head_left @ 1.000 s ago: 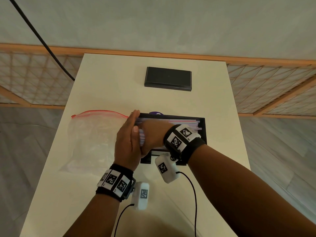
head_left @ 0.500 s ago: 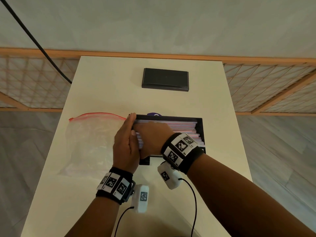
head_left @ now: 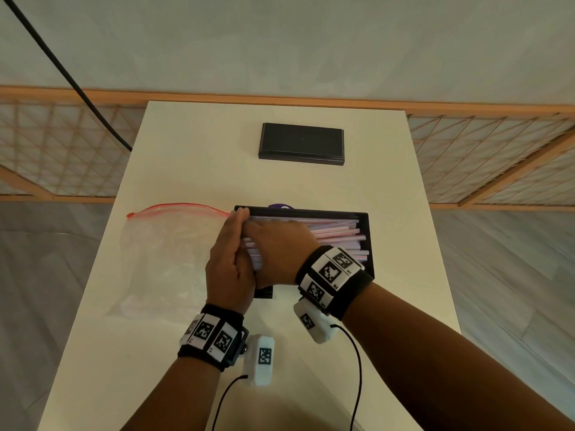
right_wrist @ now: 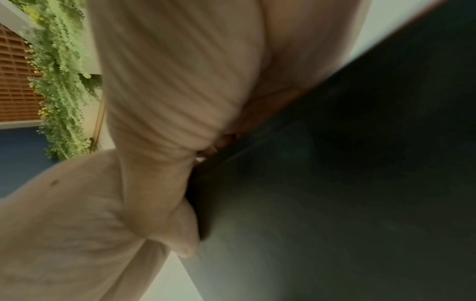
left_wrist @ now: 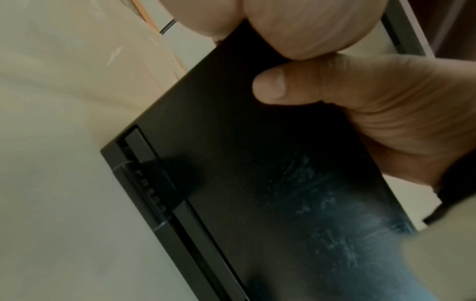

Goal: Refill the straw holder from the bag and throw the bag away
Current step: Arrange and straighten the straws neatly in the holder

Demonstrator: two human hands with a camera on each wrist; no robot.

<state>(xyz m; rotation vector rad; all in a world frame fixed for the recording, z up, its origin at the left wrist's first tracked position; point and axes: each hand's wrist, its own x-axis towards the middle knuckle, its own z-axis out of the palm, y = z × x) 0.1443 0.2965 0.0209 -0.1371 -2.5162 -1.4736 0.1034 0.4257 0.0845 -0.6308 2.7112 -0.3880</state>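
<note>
The black straw holder (head_left: 369, 241) sits open mid-table, full of pink and white straws (head_left: 336, 234). My left hand (head_left: 229, 253) stands flat on edge with straight fingers against the holder's left end and the straw ends. My right hand (head_left: 280, 248) lies palm-down over the straws, its fingers bent down behind the left hand and hidden. In the left wrist view its thumb (left_wrist: 273, 85) presses on the holder's outer front wall (left_wrist: 257, 183). The clear zip bag (head_left: 168, 253) with a red seal lies flat to the left, with nobody holding it. The right wrist view shows only palm and the dark holder wall (right_wrist: 335, 183).
A flat black lid (head_left: 301, 144) lies at the back of the cream table (head_left: 186, 157). A small purple object (head_left: 281, 206) peeks out behind the holder. Wooden lattice screens (head_left: 62, 150) flank the table, and a black cable (head_left: 62, 70) hangs at upper left.
My right hand has pushed the straw bundle lower and further left in the holder. The left hand has stayed against the left end. The bag has not moved.
</note>
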